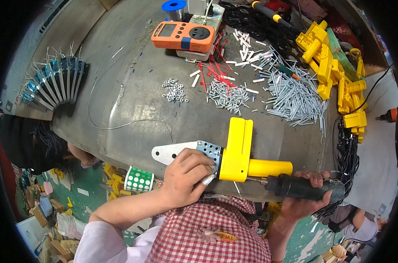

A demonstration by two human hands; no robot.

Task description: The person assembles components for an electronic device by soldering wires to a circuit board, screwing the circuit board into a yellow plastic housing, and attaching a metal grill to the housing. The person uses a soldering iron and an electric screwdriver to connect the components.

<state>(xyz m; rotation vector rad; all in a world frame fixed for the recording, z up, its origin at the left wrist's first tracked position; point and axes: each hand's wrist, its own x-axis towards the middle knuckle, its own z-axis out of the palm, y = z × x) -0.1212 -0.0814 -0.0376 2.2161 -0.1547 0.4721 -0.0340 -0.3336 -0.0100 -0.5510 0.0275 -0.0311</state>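
Lower centre: left hand (189,174) clasps perforated plate (210,149) at yellow housing (237,147); right hand (298,207) grips power screwdriver (288,186). Likely screw-driving; next needs bit (255,179) aligned.

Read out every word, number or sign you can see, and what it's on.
I don't copy out wording, but here's where it shows.
Yellow patch on the checkered apron: short reddish lettering.
Orange meter: markings too small to read.
Green roll: white dots, no readable words.
Black driver and yellow part: no lettering I can make out.
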